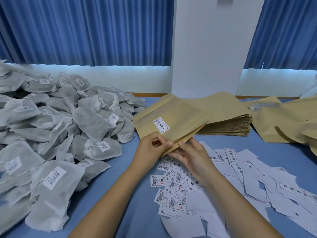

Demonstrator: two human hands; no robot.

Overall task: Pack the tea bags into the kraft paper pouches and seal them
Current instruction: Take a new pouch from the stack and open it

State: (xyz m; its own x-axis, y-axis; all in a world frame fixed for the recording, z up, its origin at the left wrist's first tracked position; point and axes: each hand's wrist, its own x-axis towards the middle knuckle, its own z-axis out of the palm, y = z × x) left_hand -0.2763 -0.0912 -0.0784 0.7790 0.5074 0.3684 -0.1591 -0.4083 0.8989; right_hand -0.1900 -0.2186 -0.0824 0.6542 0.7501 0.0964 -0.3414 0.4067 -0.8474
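A kraft paper pouch (173, 115) with a small white printed label (161, 125) is lifted at its near edge above the blue table. My left hand (152, 145) pinches that near edge between thumb and fingers. My right hand (192, 157) holds the same edge from below and the right, thumb on top. A large heap of grey-white tea bags (60, 127) with barcode stickers fills the left side of the table.
A stack of flat kraft pouches (228, 122) lies behind the held one, with more loose pouches (288, 124) at the right. Printed labels and white backing papers (223, 186) are scattered under and right of my hands. A white pillar and blue curtains stand behind the table.
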